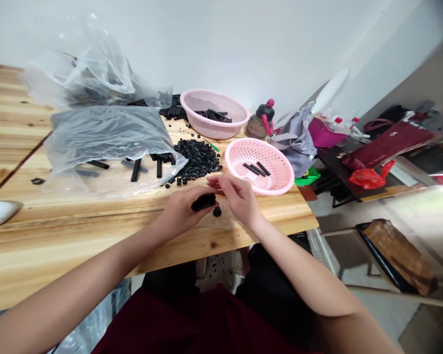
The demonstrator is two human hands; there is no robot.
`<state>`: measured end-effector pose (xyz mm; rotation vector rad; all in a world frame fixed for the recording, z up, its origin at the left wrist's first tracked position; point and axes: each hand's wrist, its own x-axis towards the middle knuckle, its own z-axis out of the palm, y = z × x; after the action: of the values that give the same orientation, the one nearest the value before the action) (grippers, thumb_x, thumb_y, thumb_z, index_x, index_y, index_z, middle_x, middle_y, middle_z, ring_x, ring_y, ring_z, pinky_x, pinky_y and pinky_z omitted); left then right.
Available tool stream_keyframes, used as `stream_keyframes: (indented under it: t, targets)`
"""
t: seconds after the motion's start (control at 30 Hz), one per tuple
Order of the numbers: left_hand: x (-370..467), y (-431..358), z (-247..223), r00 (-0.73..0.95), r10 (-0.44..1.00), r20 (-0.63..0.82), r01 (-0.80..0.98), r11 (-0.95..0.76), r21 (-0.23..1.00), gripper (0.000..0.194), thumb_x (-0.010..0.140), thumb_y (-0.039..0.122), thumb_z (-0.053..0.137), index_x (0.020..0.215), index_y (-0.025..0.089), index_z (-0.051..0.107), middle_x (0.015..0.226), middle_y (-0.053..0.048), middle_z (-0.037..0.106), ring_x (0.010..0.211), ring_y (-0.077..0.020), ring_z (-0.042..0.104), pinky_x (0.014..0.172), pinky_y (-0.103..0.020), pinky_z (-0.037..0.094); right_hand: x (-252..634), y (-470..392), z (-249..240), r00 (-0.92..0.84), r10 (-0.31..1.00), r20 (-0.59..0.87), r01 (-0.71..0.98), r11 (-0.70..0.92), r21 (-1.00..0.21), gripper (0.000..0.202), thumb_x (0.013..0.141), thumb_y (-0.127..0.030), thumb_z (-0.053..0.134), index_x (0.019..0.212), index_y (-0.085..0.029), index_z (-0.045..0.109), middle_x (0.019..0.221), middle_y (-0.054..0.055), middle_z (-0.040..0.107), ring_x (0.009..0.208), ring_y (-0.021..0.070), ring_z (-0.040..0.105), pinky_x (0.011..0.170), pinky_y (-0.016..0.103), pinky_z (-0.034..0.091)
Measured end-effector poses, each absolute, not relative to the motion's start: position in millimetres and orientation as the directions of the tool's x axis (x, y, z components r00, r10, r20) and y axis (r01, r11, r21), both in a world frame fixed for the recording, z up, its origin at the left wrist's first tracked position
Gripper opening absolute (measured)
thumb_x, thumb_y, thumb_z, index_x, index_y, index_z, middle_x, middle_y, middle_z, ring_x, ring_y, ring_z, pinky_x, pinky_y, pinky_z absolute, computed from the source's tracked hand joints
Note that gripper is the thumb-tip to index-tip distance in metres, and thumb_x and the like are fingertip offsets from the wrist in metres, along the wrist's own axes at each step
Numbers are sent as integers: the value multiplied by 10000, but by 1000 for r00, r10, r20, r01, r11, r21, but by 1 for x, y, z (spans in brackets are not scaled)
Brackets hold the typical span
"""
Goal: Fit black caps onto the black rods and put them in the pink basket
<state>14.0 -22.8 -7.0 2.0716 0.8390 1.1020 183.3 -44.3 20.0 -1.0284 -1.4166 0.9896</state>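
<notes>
My left hand (pixel 182 209) grips a short black tube (pixel 204 201) above the wooden table (pixel 77 236). My right hand (pixel 236 196) is right beside it, fingertips pinched near the tube's end; what they hold is too small to tell. A small black ring (pixel 217 212) lies on the table just under the hands. Behind them is a heap of small black rings (pixel 197 157). The near pink basket (pixel 260 166) holds a few black tubes.
A second pink basket (pixel 214 113) with black tubes stands farther back. Clear plastic bags (pixel 103 132) with black tubes cover the left of the table. A brown bottle (pixel 260 123) stands behind the baskets. To the right, cluttered bags and a low dark table (pixel 339 172).
</notes>
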Motion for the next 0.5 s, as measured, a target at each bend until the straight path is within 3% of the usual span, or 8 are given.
stream_keyframes:
  t: [0.17,0.3,0.4,0.5]
  targets:
    - [21,-29,-9,440,808,393,206,-516,831,389,725,264,785,1099,234,682,1057,-69,727,950,-239,682,862,-317,508,172,-49,14,-13,966,257,-16,257,-966,386,909,-569,537,1005,-253,736,1046,40,729,1011,197,678,906,359,557]
    - [20,-28,-5,220,909,354,170,-393,904,410,617,298,877,947,209,649,875,-27,706,769,-179,645,721,-254,484,167,-50,9,5,974,228,-73,228,-971,381,917,-568,525,1061,-268,710,1101,30,710,983,179,673,869,326,549]
    - [17,-26,-1,91,943,319,112,-329,938,295,678,329,839,863,191,655,756,-6,662,643,-135,576,629,-228,438,163,-49,3,5,958,286,-118,285,-951,370,931,-555,514,994,-251,714,911,19,708,776,138,655,757,288,540]
    - [16,-25,2,161,942,296,56,-308,950,270,764,352,768,958,181,693,702,1,639,540,-113,532,552,-225,402,160,-48,-1,5,951,309,-136,306,-942,410,932,-574,500,840,-225,693,605,-26,573,522,97,512,539,238,453]
